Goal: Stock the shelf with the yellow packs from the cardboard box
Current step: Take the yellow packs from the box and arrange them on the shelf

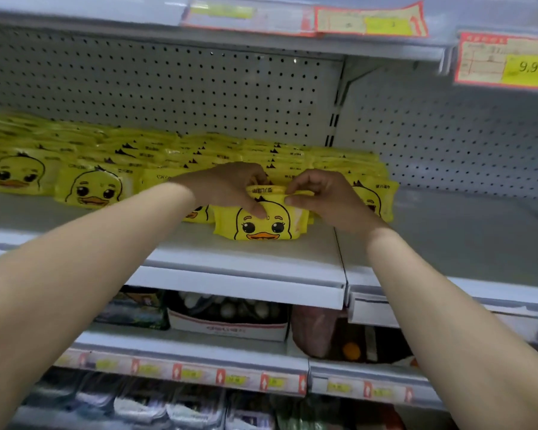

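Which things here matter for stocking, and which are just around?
Job: front yellow pack held by left hand and right hand; stocked yellow packs; shelf.

Not part: price tag; white carton on the lower shelf.

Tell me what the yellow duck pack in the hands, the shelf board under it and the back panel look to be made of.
Yellow duck pack: soft plastic film, glossy; it creases and catches light where the left hand and right hand pinch it. Shelf board: likely painted sheet metal, smooth pale grey with a folded front lip. Back panel: perforated, probably metal, matte with regular holes.
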Tool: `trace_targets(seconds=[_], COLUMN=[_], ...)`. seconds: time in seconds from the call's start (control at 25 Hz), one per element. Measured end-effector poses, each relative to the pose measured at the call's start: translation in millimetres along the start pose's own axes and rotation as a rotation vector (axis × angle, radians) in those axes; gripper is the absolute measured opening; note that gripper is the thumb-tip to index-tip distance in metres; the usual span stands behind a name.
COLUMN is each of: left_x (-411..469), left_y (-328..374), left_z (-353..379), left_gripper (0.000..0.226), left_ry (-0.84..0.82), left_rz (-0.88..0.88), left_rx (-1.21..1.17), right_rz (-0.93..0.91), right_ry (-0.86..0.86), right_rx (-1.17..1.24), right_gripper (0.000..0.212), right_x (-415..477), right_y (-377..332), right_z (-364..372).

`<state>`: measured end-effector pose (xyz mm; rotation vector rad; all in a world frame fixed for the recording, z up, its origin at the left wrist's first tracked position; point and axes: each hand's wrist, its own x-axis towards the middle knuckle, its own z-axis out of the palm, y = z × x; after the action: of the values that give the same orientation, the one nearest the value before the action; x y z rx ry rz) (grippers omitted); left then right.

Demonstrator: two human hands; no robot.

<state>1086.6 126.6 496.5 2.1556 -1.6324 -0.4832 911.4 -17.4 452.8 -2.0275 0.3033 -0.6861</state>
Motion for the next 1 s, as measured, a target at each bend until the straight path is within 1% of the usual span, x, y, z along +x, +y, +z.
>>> trace_targets(seconds=[0.08,0.16,0.28,0.4,0.52,0.72,0.84,0.92,1.0], left_x=[-8,-15,-20,-16,-15,-15,-16,-18,-19], left_y=[-16,-27,-33,-36,-37,-35,-30,-22,-10], left_z=[3,5,15,23,28,24,20,19,23], left_gripper=[0.043,0.032,0.020,0.019,0.018,0.013,0.010,0.010,0.010], left_ry=[0.079,0.131,0.223,0.358,0.427,0.383,0.364,0.347,0.312], left_rz=[0.069,0.119,0.151,0.118,0.081,0.099,0.075,0.059,0.035], left_rx=[-0.275,-0.418,-0.426,-0.363,-0.398,-0.425,-0.445,-0.564,-0.774], right_rz=[-0.004,0.020,0.060,0.105,0.150,0.124,0.116,0.119,0.120], right_ry=[0.105,0.154,0.203,0.217,0.208,0.196,0.179,0.166,0.175], right_rx=[0.046,0.092,0.095,0.178,0.215,0.171,0.147,0.177,0.262], right_gripper=[0.021,0.025,0.025,0.023,0.022,0.014,0.014,0.014,0.007], right_x=[-4,-9,-17,-24,-28,-31,-34,-37,-37], right_y=[5,7,7,9,11,3,-1,-3,-6], right_z=[5,8,14,15,12,11,6,-1,-13])
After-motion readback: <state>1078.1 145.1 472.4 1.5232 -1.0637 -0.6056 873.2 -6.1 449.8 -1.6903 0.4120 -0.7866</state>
